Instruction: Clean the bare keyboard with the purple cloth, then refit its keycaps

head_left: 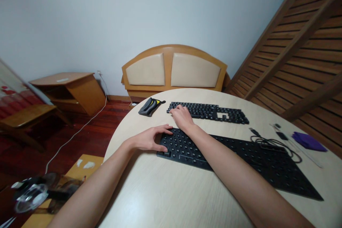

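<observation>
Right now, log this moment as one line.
Left hand: on left end of black rectangular plastic keyboard base | Right hand: at left end of black plastic keycap rows | Surface: pale rounded wooden table

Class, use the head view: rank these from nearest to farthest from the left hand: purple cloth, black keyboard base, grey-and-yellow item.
1. Black keyboard base: touched by the left hand at its left end.
2. Grey-and-yellow item: just beyond the hand.
3. Purple cloth: far right of the table.

No readable words, numbers or brands, small black plastic keycaps (204,110) beside the right hand (182,115), pale markings too small to read
</observation>
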Motion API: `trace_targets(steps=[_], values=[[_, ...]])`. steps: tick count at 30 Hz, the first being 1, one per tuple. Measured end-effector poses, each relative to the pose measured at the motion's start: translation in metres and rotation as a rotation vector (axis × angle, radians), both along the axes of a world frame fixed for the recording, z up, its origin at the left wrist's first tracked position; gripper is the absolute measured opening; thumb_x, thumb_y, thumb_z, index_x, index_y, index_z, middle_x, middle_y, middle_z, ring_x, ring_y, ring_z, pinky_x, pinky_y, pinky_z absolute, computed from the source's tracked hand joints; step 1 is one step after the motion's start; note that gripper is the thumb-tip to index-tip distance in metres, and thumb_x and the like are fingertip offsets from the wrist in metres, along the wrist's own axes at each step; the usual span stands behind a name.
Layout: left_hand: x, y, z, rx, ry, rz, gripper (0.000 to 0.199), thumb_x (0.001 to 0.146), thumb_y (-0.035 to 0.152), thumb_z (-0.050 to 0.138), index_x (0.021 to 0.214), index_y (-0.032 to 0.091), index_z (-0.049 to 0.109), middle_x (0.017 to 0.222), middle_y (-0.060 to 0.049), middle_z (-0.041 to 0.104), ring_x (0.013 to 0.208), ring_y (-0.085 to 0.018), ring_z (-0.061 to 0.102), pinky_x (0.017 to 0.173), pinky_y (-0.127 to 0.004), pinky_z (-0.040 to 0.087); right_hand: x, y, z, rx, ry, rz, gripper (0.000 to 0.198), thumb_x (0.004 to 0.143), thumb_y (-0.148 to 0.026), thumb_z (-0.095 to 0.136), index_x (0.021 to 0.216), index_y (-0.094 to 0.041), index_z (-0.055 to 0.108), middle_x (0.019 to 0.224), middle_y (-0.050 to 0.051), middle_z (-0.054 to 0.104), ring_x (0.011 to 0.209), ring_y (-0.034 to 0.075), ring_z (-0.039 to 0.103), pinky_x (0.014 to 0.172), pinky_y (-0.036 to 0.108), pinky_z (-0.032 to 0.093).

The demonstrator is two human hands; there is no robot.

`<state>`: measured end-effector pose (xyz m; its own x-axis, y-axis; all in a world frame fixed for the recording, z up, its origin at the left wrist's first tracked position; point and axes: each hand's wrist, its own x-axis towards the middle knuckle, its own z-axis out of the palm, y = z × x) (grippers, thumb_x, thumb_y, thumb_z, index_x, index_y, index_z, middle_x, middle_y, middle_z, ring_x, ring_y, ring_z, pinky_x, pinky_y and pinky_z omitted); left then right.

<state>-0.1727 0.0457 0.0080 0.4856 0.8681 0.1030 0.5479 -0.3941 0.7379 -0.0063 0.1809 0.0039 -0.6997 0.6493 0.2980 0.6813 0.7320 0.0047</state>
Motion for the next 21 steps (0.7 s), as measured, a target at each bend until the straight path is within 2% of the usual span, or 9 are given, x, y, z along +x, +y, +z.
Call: trace_targets(steps=[6, 9, 14, 18, 21], values=[[0.000, 0.000, 0.000, -0.005, -0.018, -0.006, 0.059, 0.074, 0.037, 0.082, 0.128, 0.025, 0.061, 0.154, -0.012, 0.040, 0.145, -0.030, 0.032, 0.120, -0.055, 0.020, 0.003, 0.003, 0.000, -0.083, 0.058, 0.045, 0.024, 0.092, -0.012, 0.057, 0.113, -0.015, 0.068, 0.108, 0.012, 0.074, 0.109, 0.027, 0.059, 0.091, 0.036, 0.040], [0.001, 0.000, 0.001, 0.005, -0.031, -0.007, 0.050, 0.081, 0.037, 0.076, 0.127, 0.024, 0.061, 0.153, -0.011, 0.042, 0.144, -0.028, 0.035, 0.120, -0.052, 0.023, 0.005, 0.002, 0.001, -0.145, 0.106, 0.086, 0.028, 0.087, -0.012, 0.065, 0.114, -0.015, 0.067, 0.105, 0.009, 0.075, 0.105, 0.025, 0.064, 0.092, 0.034, 0.043], [0.004, 0.002, 0.000, 0.085, -0.054, 0.057, 0.033, 0.091, 0.031, 0.063, 0.123, 0.021, 0.062, 0.136, -0.010, 0.059, 0.129, -0.025, 0.053, 0.114, -0.045, 0.035, 0.017, -0.013, 0.003, -0.264, 0.265, 0.143, 0.034, 0.087, -0.014, 0.066, 0.120, -0.017, 0.062, 0.109, 0.007, 0.073, 0.099, 0.019, 0.068, 0.085, 0.029, 0.050], [0.011, 0.004, -0.003, 0.214, 0.011, 0.243, 0.022, 0.091, 0.027, 0.061, 0.111, 0.020, 0.063, 0.115, -0.008, 0.069, 0.109, -0.023, 0.063, 0.101, -0.041, 0.047, 0.041, -0.033, 0.003, -0.582, 0.635, 0.224, 0.030, 0.084, -0.015, 0.070, 0.114, -0.016, 0.064, 0.101, 0.008, 0.074, 0.092, 0.018, 0.070, 0.085, 0.033, 0.055], [0.026, 0.003, 0.001, 0.293, 0.057, 0.291, 0.025, 0.087, 0.030, 0.067, 0.109, 0.020, 0.060, 0.109, -0.006, 0.069, 0.101, -0.022, 0.065, 0.091, -0.038, 0.051, 0.063, -0.048, 0.000, -0.780, 0.810, 0.211, 0.028, 0.082, -0.021, 0.072, 0.108, -0.016, 0.065, 0.096, 0.008, 0.073, 0.088, 0.018, 0.071, 0.082, 0.035, 0.057]])
